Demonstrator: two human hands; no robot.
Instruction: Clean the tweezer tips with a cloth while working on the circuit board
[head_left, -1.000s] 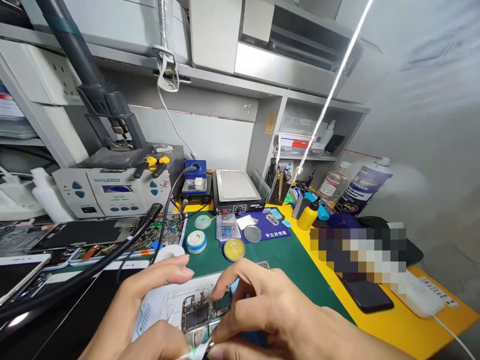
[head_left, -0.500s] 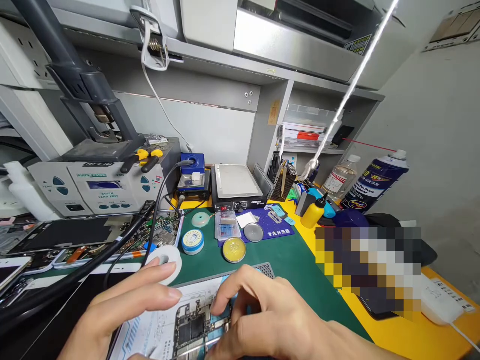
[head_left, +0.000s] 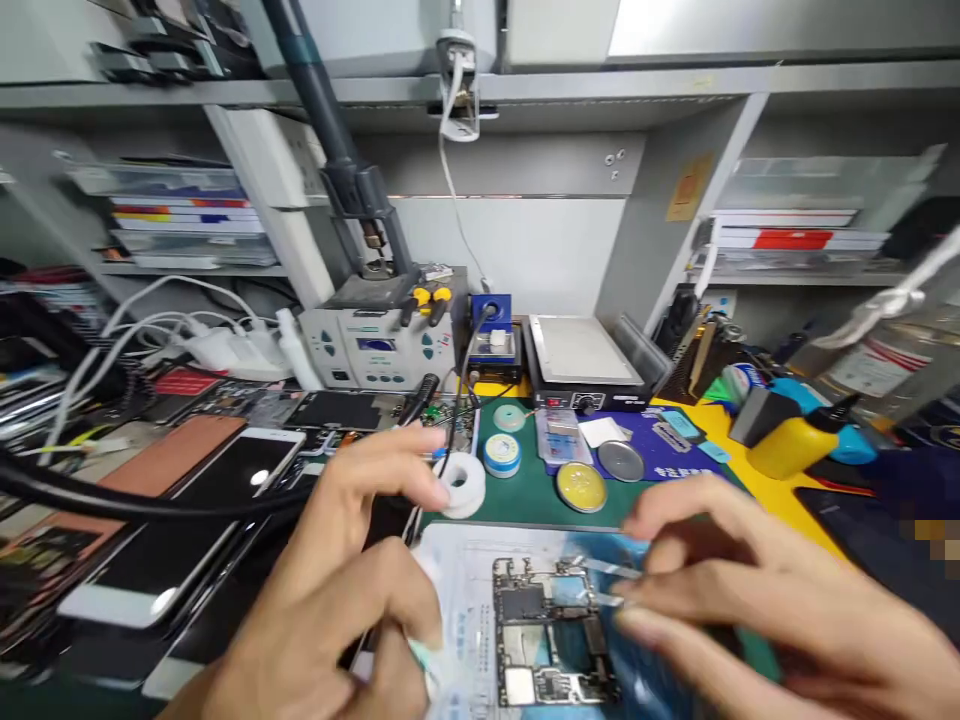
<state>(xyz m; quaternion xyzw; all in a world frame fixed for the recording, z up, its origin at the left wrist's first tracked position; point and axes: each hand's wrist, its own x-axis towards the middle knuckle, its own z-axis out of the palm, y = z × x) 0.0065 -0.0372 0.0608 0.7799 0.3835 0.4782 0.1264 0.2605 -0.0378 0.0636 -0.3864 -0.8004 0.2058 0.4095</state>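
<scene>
A phone logic board (head_left: 525, 604) lies on a pale printed work mat (head_left: 457, 545) with blue areas. My right hand (head_left: 742, 590) is at the board's right side, pinching metal tweezers (head_left: 609, 568) whose two prongs reach over the board's upper right part. To the left of the board is my left hand (head_left: 352, 580). Its index and middle fingers stretch forward, while the lower fingers curl round a pale white-and-teal piece (head_left: 425, 662), partly hidden and blurred. Close to the left fingertips stands a white spool (head_left: 474, 494).
Past the mat are a solder wick reel (head_left: 502, 454), an open tin of yellow paste (head_left: 581, 488), its lid (head_left: 621, 461) and a hot plate (head_left: 589, 360). A soldering station (head_left: 375, 345) stands behind. Phones (head_left: 225, 500) and a thick black cable (head_left: 187, 507) fill the left. A yellow bottle (head_left: 791, 447) stands right.
The view has swung left and the board shows more fully. My hands have moved apart. My right hand has drawn to the board's right side with the tweezers.
</scene>
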